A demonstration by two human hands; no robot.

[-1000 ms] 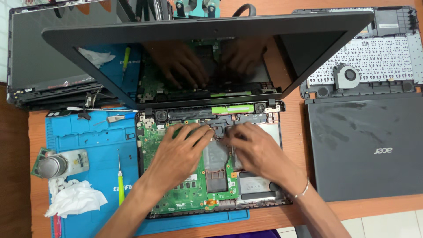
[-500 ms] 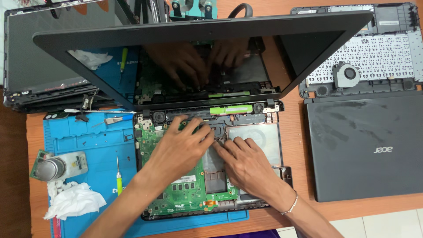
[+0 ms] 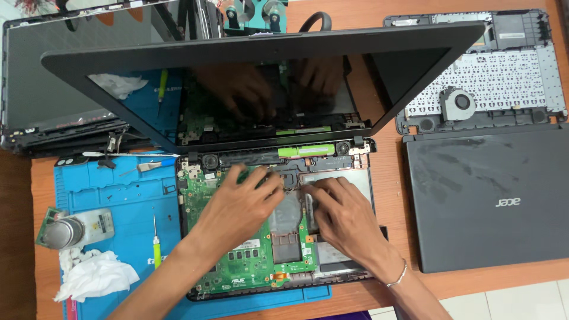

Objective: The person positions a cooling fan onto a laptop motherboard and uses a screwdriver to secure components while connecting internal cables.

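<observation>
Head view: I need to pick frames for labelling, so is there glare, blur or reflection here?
Head view: sharp overall, evenly lit, soft shadows. The dark laptop screen mirrors both hands and the green board, so it shows a reflection rather than glare. The left hand and right hand show no motion blur.

A dark, glossy laptop screen (image 3: pixel 267 89) in a black bezel stands tilted open right behind the green motherboard (image 3: pixel 237 261). A second bare, grey screen panel (image 3: pixel 53 83) lies left of that motherboard, further back.

The opened laptop (image 3: pixel 278 237) lies mid-table on the mat (image 3: pixel 118 201); screwdriver (image 3: pixel 156 243) at its left, closed laptop (image 3: pixel 486 201) right, keyboard panel (image 3: pixel 480 77) behind.
</observation>
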